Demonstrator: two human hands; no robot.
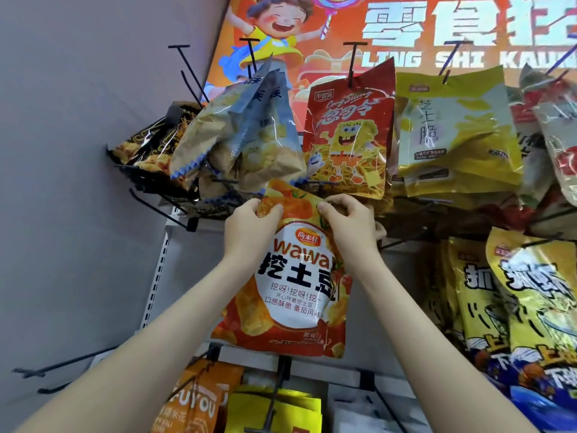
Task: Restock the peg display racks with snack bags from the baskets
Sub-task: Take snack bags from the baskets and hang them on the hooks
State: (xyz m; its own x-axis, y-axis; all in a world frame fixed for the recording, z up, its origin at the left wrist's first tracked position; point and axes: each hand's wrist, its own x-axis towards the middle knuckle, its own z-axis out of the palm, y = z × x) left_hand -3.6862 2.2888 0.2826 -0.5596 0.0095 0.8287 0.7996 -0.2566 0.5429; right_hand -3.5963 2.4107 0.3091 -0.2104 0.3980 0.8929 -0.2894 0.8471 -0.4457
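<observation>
While both hands grip its top edge, one orange-red "wawa" tomato potato-crisp bag (292, 285) hangs upright before the peg rack, its top just under the upper row and its bottom edge above the lowest tier; whether it sits on a peg cannot be told. Left hand (249, 226): thumb and fingers curled over the bag's upper left corner, grasping it. Right hand (349, 223): thumb on the front, fingers wrapped behind the upper right corner, likewise grasping. Upper row, left to right: black-and-gold snack bag (150, 142), lying tilted; blue-grey crisp bags (249, 132), several on one peg, leaning left; red SpongeBob noodle-snack bag (349, 135); yellow cheese-crisp bags (452, 132); red-and-grey bags (549, 120) at the frame edge. Middle tier, right: yellow bags with bold black lettering (537, 307), stacked on pegs. Lowest tier: orange "FUYOU" bag (196, 398) beside a plain yellow bag (274, 407). Fixtures: black wire peg (62, 364) at lower left, white slotted upright (159, 270), grey wall (78, 151), orange cartoon banner (437, 14) above.
</observation>
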